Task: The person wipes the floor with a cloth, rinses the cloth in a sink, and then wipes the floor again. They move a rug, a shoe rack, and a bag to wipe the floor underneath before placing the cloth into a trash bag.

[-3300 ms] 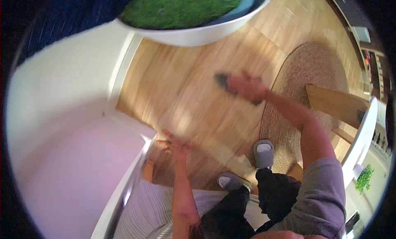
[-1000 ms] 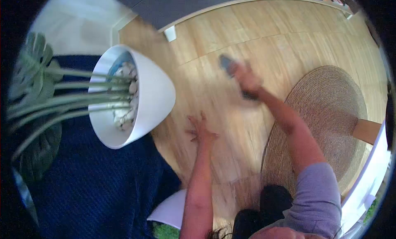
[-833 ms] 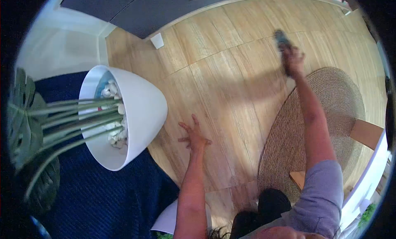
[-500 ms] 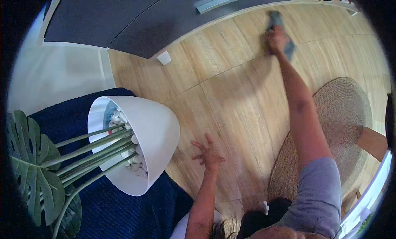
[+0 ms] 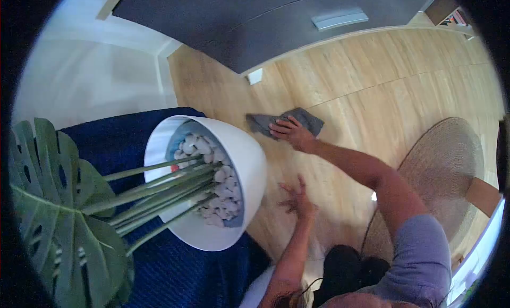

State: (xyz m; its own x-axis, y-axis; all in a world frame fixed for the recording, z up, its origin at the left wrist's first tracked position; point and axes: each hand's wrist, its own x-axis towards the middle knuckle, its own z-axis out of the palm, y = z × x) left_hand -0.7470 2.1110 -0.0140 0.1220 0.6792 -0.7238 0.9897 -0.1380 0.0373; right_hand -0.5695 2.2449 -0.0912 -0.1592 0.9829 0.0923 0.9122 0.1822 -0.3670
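My right hand (image 5: 288, 131) presses flat on a grey cloth (image 5: 303, 119) spread on the wooden floor (image 5: 372, 85), just right of the white plant pot (image 5: 249, 164). My left hand (image 5: 297, 199) rests on the floor with fingers spread, holding nothing, beside the pot's lower side. The pot is filled with white pebbles (image 5: 215, 164) and holds long green stems (image 5: 154, 193) that end in large monstera leaves (image 5: 64, 223).
The pot stands on a dark blue rug (image 5: 159, 265). A dark grey cabinet (image 5: 255, 15) with a metal handle (image 5: 340, 18) runs along the top. A round woven mat (image 5: 446, 170) lies at right, with a wooden chair part (image 5: 481, 193) at its edge.
My right hand has swept the cloth from the far right of the floor back to the left, close to the pot. The left hand stayed spread on the floor.
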